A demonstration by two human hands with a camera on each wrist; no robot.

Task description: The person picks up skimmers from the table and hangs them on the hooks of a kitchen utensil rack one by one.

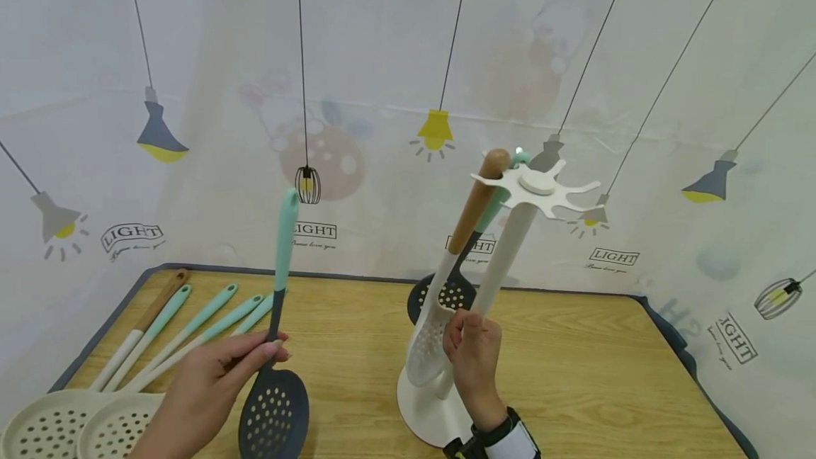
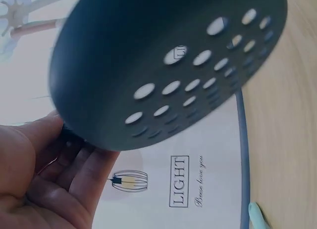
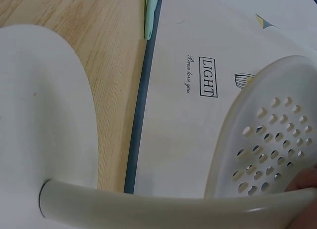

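My left hand (image 1: 207, 384) pinches the dark neck of a slotted skimmer (image 1: 274, 413) with a mint handle, held upright with the handle on top. In the left wrist view its dark perforated head (image 2: 168, 70) fills the upper part. My right hand (image 1: 473, 356) grips the pole of a white utensil stand (image 1: 506, 261), whose round base (image 1: 423, 409) shows below. From the stand's hooked top hang a white skimmer (image 1: 426, 349) with a wooden handle and a dark skimmer (image 1: 446, 296) with a mint handle. The right wrist view shows the pole (image 3: 163, 209) and white skimmer head (image 3: 270, 140).
At the left of the wooden table (image 1: 574, 367) lie several utensils, with white perforated heads (image 1: 47, 423), mint handles (image 1: 213, 307) and one wooden handle (image 1: 162, 299). Behind the table hangs a pale cloth (image 1: 382, 41) printed with lamps.
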